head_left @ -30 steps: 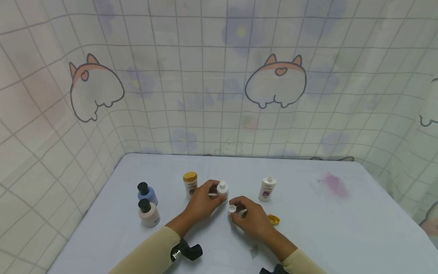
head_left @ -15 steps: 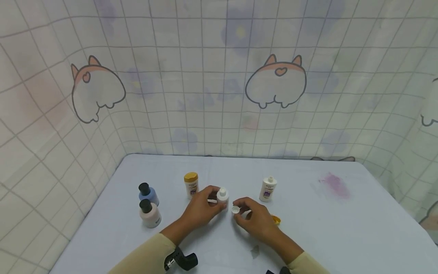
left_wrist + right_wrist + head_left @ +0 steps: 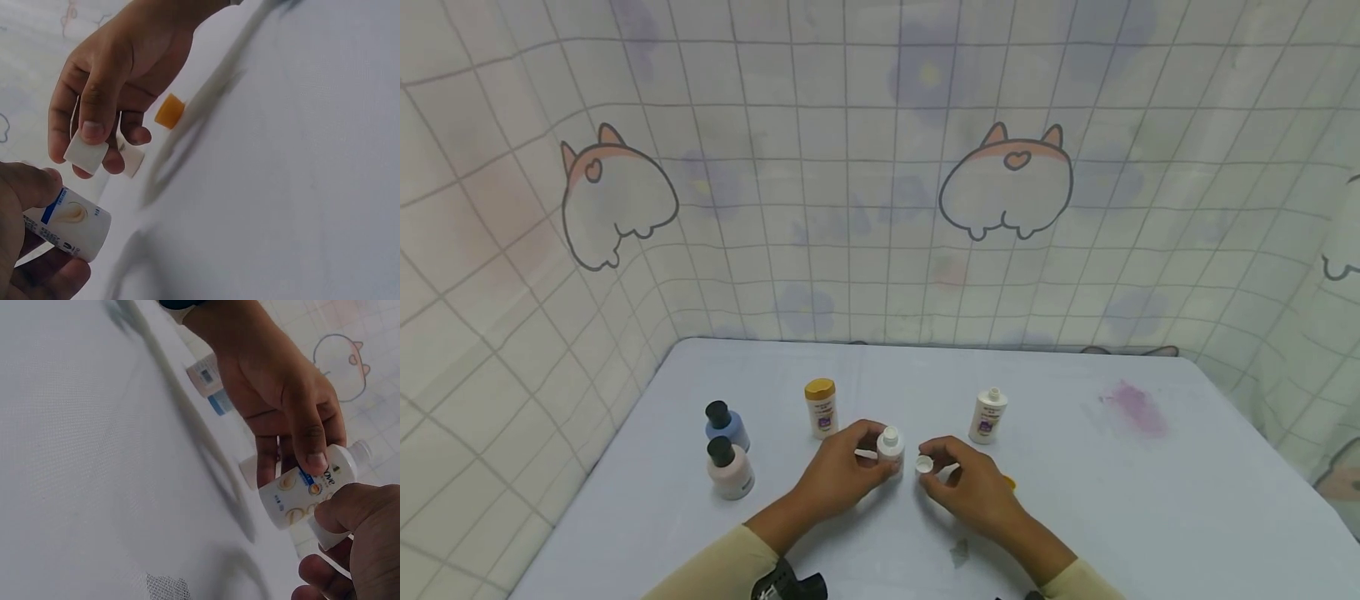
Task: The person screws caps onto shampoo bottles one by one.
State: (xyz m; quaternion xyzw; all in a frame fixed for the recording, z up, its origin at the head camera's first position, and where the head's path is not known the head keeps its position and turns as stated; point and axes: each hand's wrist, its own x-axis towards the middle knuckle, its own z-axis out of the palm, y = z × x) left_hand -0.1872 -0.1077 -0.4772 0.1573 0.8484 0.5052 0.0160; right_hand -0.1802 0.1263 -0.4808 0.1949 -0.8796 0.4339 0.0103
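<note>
My left hand (image 3: 842, 471) grips a small white Dove bottle (image 3: 891, 454) round its body, just above the table. The bottle's neck is bare in the head view, and its printed label (image 3: 306, 487) shows in the right wrist view. To the right of it, my right hand (image 3: 973, 487) pinches a white cap (image 3: 924, 464) between thumb and fingers. In the left wrist view the cap (image 3: 86, 153) is apart from the bottle (image 3: 81, 225). Part of the bottle is hidden by the left fingers.
A white bottle with a gold cap (image 3: 822, 408) stands behind the left hand. Blue (image 3: 728, 427) and pale pink (image 3: 730, 477) black-capped bottles stand left. Behind the right hand are an uncapped white bottle (image 3: 988, 417) and a loose gold cap (image 3: 1010, 482), mostly hidden. A patterned curtain (image 3: 865, 208) encloses the table.
Both hands have come nearer the person, with bottle and cap still held. The right hand has shifted slightly right, widening the gap between cap and bottle and covering more of the loose gold cap.
</note>
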